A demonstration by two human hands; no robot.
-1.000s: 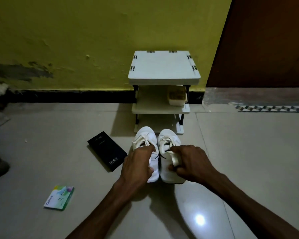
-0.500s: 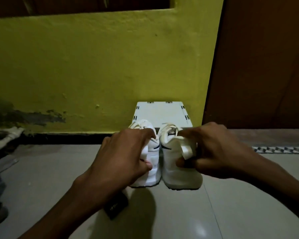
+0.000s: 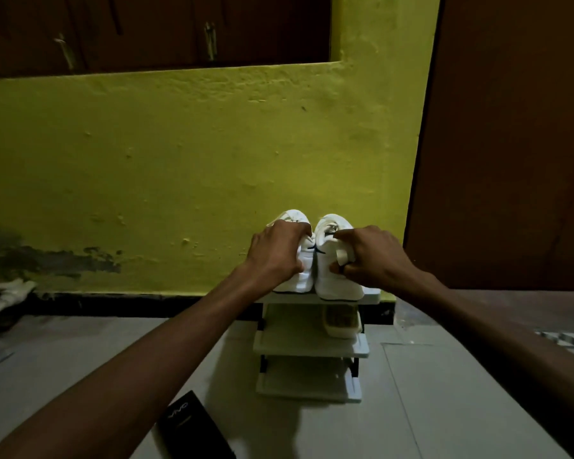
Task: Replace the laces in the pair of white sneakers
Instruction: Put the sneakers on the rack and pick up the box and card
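Far left, 8 o'clock of frame: a pale pipe [image 3: 5, 294] low against the yellow wall [image 3: 212, 160], beside a dark patch of peeled paint. At 7 o'clock, bottom edge: a black box [image 3: 193, 425] flat on the tiled floor [image 3: 444, 392], partly cut off by the frame.

Your left hand [image 3: 277, 253] is curled over the heel of the left sneaker [image 3: 305, 276], fingers hooked into its collar and thumb on the near side, a firm grip. The right sneaker [image 3: 328, 279] is just at its 3 o'clock, the two touching side by side, heels toward you and toes toward the wall. Your right hand [image 3: 375, 256] grips that one: forefinger over the collar, thumb against the heel below the pull tab, other fingers wrapped round the outer side. The laces are mostly hidden by your hands.

Both sneakers sit at the top shelf of a white three-tier rack [image 3: 309, 341], which stands at the wall at 5 o'clock of centre. You can't tell whether the soles rest fully on it. On the middle shelf, right side, is a small cream container [image 3: 342, 323] with something brownish inside. At 3 o'clock of frame: a brown door [image 3: 511, 144].
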